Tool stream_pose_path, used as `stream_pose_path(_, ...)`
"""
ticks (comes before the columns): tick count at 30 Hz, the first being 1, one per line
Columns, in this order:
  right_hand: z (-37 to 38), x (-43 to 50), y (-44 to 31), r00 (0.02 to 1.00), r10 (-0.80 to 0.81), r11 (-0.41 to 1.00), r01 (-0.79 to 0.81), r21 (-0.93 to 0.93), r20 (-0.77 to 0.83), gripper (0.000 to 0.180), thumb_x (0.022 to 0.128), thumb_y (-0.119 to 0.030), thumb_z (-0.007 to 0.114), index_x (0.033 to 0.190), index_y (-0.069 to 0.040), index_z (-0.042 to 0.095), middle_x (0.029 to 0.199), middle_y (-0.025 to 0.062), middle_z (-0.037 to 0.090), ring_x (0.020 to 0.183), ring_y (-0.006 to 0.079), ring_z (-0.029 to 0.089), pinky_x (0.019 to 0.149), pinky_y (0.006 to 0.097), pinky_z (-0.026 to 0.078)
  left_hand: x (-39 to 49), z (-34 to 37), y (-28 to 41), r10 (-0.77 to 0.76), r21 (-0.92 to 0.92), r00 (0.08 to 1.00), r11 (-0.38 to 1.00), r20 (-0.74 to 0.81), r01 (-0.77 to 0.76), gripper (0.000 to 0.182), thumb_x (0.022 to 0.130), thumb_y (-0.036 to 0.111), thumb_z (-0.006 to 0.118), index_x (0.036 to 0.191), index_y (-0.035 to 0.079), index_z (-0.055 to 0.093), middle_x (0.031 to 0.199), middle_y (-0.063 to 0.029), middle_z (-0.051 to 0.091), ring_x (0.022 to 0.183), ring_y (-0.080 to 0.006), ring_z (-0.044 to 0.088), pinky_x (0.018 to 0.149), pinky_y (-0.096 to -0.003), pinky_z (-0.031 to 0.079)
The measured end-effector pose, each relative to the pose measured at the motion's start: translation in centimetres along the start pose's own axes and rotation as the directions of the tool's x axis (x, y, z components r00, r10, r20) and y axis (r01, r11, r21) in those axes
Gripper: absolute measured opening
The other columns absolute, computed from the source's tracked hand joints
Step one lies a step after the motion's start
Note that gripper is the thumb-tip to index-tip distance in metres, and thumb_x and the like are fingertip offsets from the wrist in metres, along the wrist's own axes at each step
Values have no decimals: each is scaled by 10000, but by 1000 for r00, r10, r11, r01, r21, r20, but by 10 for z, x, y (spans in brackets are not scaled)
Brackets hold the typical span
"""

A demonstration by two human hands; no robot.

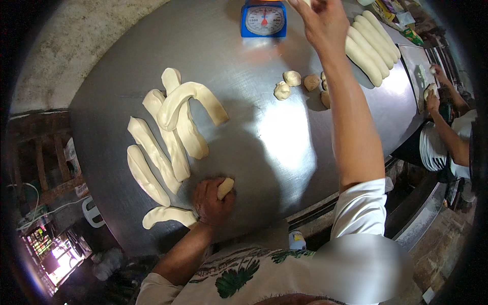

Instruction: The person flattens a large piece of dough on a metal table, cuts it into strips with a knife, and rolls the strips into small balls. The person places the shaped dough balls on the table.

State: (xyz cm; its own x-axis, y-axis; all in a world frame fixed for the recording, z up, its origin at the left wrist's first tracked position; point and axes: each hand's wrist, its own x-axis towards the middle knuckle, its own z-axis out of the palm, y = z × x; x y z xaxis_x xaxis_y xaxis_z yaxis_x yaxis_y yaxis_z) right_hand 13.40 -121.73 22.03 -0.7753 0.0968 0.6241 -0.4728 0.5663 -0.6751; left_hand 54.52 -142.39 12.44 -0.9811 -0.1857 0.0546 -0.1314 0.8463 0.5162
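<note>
My left hand is closed around a small piece of dough, low over the steel table. One end of a curved dough strip lies by its wrist. Several long, pale dough strips are spread to the left, and a bent one lies across others. At the top edge my right hand is beside the orange pan of a blue dial scale. A pale bit shows between its thumb and fingers, but the frame cuts off the fingertips.
Small dough balls sit left of my right forearm, which partly hides some. Several smooth dough rolls lie side by side at upper right. Beyond them a co-worker's hands handle dough at a tray. A concrete surface borders the table's far-left edge.
</note>
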Motion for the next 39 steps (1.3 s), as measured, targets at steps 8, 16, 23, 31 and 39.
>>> stream_pose_path(8, 33, 35, -4, 985, -14, 996, 29, -88, 170, 345, 1006, -361, 603, 996, -49, 750, 904, 185, 749, 853, 360, 728, 755, 454, 551, 1, 0, -1, 46, -24, 998, 999, -38, -47, 342, 755, 207, 744, 1069, 78, 702, 962, -135, 679, 895, -363, 650, 833, -491, 512)
stream_pose_path(16, 23, 32, 8, 994, 53, 982, -34, -184, 97, 417, 1037, -424, 540, 985, -71, 755, 877, 191, 738, 851, 370, 724, 761, 474, 537, 0, 0, -1, 16, -30, 1000, 999, -17, -17, 345, 741, 183, 723, 1068, 72, 709, 978, -152, 695, 911, -373, 660, 849, -491, 520)
stream_pose_path(23, 26, 29, -1, 997, 62, 965, -46, -257, 55, 418, 1001, -450, 595, 1053, -69, 759, 1026, 191, 749, 1014, 360, 703, 915, 482, 511, 2, 3, -2, 65, -13, 997, 998, -48, -66, 335, 762, 208, 700, 1079, 102, 696, 964, -112, 668, 886, -343, 647, 832, -479, 508)
stream_pose_path(31, 31, 21, -16, 957, -284, 904, 290, -316, 66, 366, 931, -355, 703, 937, 11, 698, 953, 207, 691, 980, 396, 649, 947, 512, 464, 4, -8, 9, 5, -30, 1000, 1000, 9, -4, 342, 782, 209, 761, 1090, 79, 692, 975, -122, 687, 901, -352, 660, 811, -473, 522)
stream_pose_path(39, -18, -161, -64, 342, 282, 642, -762, 89, 896, 149, 947, -215, 659, 1022, -96, 709, 832, 26, 680, 696, 113, 620, 624, 309, 521, 7, -11, 7, -98, -184, 995, 978, 2, 97, 320, 860, 233, 729, 1124, 59, 676, 968, -150, 678, 903, -369, 662, 820, -465, 529)
